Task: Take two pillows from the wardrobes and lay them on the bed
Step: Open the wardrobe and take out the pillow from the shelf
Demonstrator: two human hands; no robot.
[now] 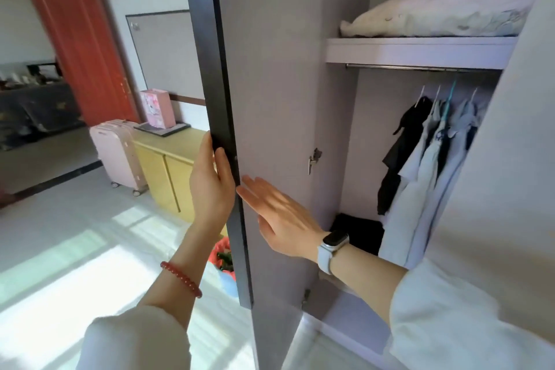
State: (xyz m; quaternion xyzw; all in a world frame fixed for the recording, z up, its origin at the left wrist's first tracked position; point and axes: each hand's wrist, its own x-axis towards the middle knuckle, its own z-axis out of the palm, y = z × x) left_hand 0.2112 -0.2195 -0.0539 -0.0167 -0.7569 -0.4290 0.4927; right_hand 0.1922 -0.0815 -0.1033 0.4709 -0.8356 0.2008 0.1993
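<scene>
The left hand (211, 180) is holding the dark edge of the open wardrobe door (270, 99), its fingers (223, 168) wrapping round that edge. The right hand (279, 213) is lying flat against the door's pale inner face, fingers straight and close together. A white pillow (435, 13) is resting on the upper shelf (420, 49) of the wardrobe, far right and above both hands, well apart from them. Below the shelf, shirts (429, 159) are hanging from a rail; a dark heap beneath them is possibly folded clothing. At the far left, a pink suitcase (117, 153) is standing beside a yellow cabinet (168, 165).
</scene>
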